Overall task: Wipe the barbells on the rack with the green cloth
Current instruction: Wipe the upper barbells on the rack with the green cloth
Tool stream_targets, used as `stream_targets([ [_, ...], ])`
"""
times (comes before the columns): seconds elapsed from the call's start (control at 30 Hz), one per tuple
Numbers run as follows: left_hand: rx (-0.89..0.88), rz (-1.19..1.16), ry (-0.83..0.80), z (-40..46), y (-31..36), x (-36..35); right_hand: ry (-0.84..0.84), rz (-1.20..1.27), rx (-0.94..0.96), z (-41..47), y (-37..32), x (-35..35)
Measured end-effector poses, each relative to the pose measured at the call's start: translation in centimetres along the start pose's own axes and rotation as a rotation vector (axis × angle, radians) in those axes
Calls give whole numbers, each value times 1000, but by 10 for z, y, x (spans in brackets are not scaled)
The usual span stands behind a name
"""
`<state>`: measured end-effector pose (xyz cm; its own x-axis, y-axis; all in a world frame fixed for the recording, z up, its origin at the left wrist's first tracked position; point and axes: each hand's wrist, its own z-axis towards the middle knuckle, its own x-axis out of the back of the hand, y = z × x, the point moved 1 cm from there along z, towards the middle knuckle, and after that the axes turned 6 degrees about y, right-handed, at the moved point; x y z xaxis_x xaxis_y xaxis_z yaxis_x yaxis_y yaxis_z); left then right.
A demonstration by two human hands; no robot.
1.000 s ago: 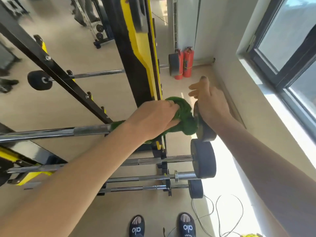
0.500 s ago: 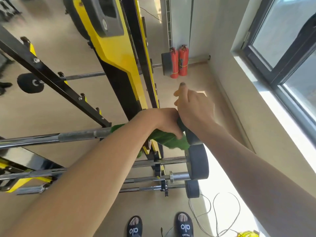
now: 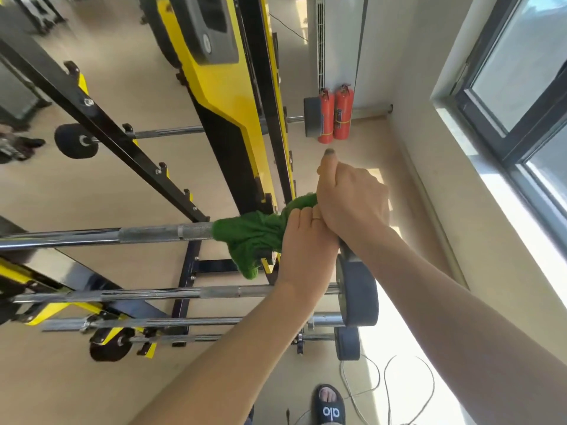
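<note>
Left hand [image 3: 302,243]: forearm entering from 7 o'clock, fingers curled round the green cloth [image 3: 250,237], bunching it on the top barbell [image 3: 122,236].
Right hand [image 3: 349,200]: forearm from 4 o'clock, fingers closed over the bar's end beside the left hand, thumb extended toward 12 o'clock.
Top barbell: centre frame on the rack [image 3: 190,271], long axis 9-to-3 o'clock.
Green cloth: wrapped on the bar, loose tail hanging toward 6 o'clock.
Lower barbells [image 3: 184,292]: stacked parallel below.

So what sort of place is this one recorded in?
Most likely a gym: a black-and-yellow rack holding several barbells with weight plates, and two red fire extinguishers in the corner.
</note>
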<state>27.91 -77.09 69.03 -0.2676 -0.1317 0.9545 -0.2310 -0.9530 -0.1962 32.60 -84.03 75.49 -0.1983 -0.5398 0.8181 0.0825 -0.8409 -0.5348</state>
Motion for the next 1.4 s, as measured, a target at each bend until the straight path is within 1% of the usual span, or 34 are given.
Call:
stream_targets([
  [0.03,-19,-17,-25,5,-4,4,6,-14,3,0,0,-1],
  [0.1,-18,-49,-148,23,-16,9,7,-27,-14,0,-1,-2],
  [0.2,-47,-214,-364,48,-36,15,20,-40,-18,0,4,-1],
  [0.23,-77,-235,-400,48,-41,15,30,-38,-16,1,5,-1],
  [0.27,-107,-240,-400,45,-45,17,37,-39,-15,1,5,0],
  [0.33,-147,-210,-328,33,-52,16,46,-53,-11,2,6,-1],
  [0.4,-137,-224,-276,23,-60,12,48,-59,-12,2,8,-4],
  [0.43,-135,-232,-273,18,-62,9,48,-54,-17,2,8,-5],
  [0.5,-127,-168,-300,17,-62,6,45,-36,-21,0,8,-8],
  [0.6,-137,-28,-294,34,-43,13,77,-44,-15,0,3,-7],
  [0.7,-72,-71,-283,39,-20,16,88,-18,-35,1,1,-8],
  [0.77,-89,-63,-243,31,-18,18,93,-63,10,0,2,-9],
  [0.8,-103,-60,-249,27,-25,20,98,-70,32,0,4,-9],
  [0.93,-160,-207,-343,26,-64,27,82,-27,41,0,12,-11],
  [1.0,-166,-139,-360,25,-66,27,84,-30,52,-2,11,-10],
  [1.1,-158,-4,-324,26,-37,28,97,-69,57,-1,5,-11],
  [1.2,-125,-63,-242,22,-27,22,92,-104,64,0,3,-11],
  [1.33,-138,-299,-228,10,-68,15,67,-92,75,0,13,-7],
  [1.4,-142,-354,-217,4,-87,19,74,-86,99,-1,14,-6],
])
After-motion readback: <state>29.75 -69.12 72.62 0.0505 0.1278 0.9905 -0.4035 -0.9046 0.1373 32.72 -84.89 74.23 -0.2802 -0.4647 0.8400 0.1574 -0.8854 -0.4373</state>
